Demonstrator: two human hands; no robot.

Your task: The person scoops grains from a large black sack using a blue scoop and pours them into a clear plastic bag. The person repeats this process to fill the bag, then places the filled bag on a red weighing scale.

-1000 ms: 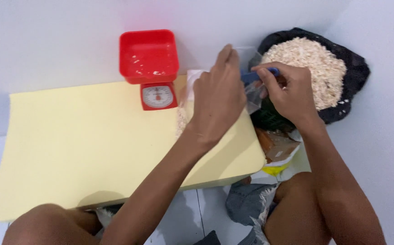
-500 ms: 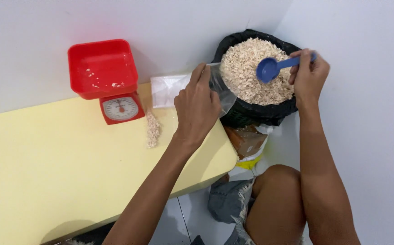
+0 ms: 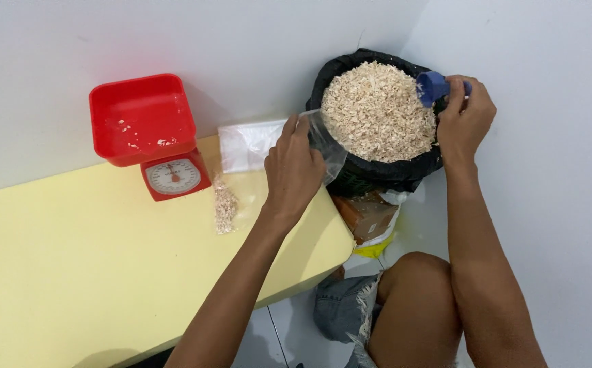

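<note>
Scoop (image 3: 435, 86) handle rightward in right hand (image 3: 465, 116).

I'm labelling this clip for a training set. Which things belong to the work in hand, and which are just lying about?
In use:
left hand holding the clear bag
right hand holding the blue scoop
black sack of pale flakes

Lying about:
red scale
stack of clear bags
small bag of flakes
brown packet
yellow table
</note>
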